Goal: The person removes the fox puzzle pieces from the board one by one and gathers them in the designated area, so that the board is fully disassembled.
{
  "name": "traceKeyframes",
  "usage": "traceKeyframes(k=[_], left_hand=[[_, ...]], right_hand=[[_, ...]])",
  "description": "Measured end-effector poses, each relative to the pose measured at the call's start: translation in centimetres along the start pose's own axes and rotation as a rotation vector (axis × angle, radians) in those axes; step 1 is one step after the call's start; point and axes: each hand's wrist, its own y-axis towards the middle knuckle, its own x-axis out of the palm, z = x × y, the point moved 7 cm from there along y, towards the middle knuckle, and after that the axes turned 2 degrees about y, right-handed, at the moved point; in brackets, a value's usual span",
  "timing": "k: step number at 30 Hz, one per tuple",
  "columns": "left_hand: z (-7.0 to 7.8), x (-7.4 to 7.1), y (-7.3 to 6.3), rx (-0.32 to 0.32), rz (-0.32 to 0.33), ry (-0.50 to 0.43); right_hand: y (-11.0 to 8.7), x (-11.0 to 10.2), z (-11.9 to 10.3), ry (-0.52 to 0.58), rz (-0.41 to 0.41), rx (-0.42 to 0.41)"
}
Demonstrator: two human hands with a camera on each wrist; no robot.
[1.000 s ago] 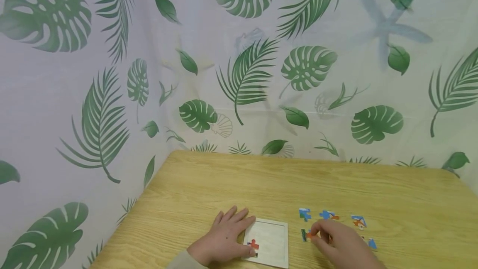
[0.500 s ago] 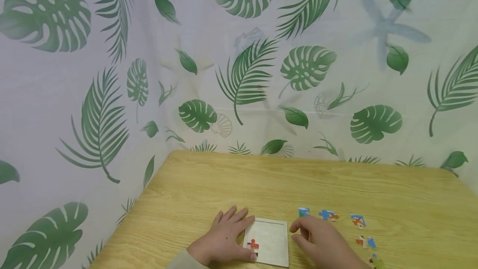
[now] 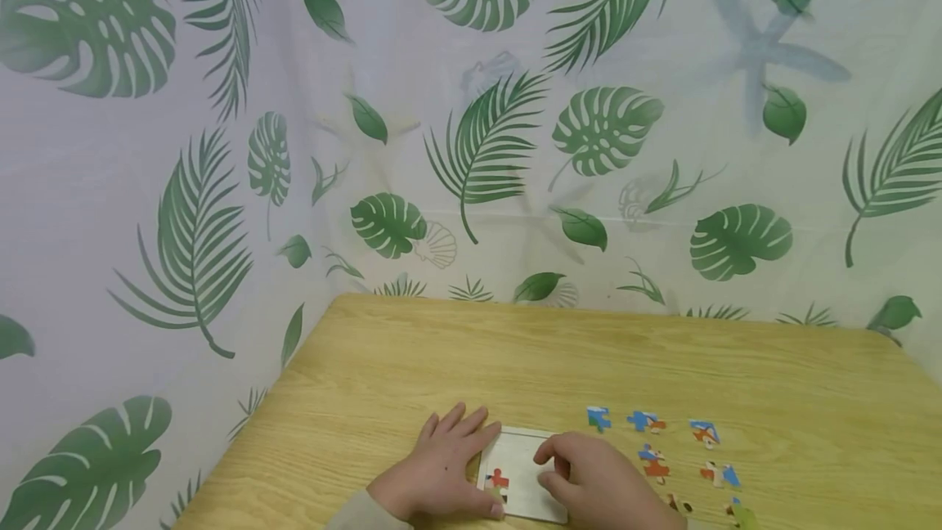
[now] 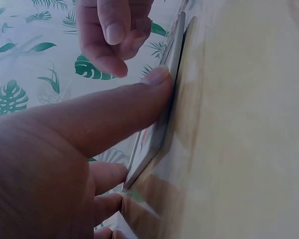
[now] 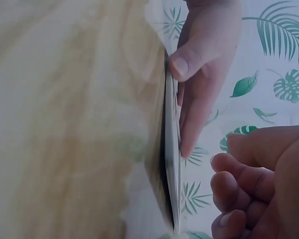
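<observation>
My left hand (image 3: pixel 441 464) lies spread at the left side of a shallow white puzzle tray (image 3: pixel 526 477), its thumb on the near edge by a red jigsaw piece (image 3: pixel 497 478) in the lower left corner. In the left wrist view the thumb (image 4: pixel 134 102) presses the tray's edge. My right hand (image 3: pixel 599 477) hovers over the tray's right part with fingers bent, index and thumb tips apart in the head view. No piece shows at its fingertips in either wrist view; I cannot tell whether one is hidden inside.
Several loose jigsaw pieces lie right of the tray: a blue-green piece (image 3: pixel 598 418), a blue-orange piece (image 3: pixel 646 421), a red-blue piece (image 3: pixel 653 464) and a greenish piece (image 3: pixel 742 514). A leaf-printed curtain (image 3: pixel 500 121) borders the wooden table (image 3: pixel 412 350).
My right hand has moved left from the loose pieces to over the tray, uncovering the red-blue piece. The green-and-red piece it was touching no longer shows. My left hand stays put.
</observation>
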Motion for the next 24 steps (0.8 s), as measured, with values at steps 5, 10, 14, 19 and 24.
traceKeyframes(k=[5,10,14,19,24], left_hand=[[0.0,0.0,0.0,0.0,-0.002,-0.001],[0.2,0.0,-0.1,0.001,-0.006,-0.013],[0.2,-0.1,-0.2,0.004,-0.005,-0.026],[0.2,-0.1,-0.1,0.014,0.0,-0.037],[0.2,0.0,-0.1,0.006,-0.005,-0.023]], right_hand=[[0.6,1.0,-0.8,0.025,-0.036,-0.024],[1.1,2.0,-1.4,0.044,-0.069,-0.044],[1.4,2.5,-1.6,0.047,-0.082,-0.036],[1.8,2.8,-1.6,0.043,-0.071,-0.04],[2.1,3.2,-1.4,0.047,-0.073,-0.034]])
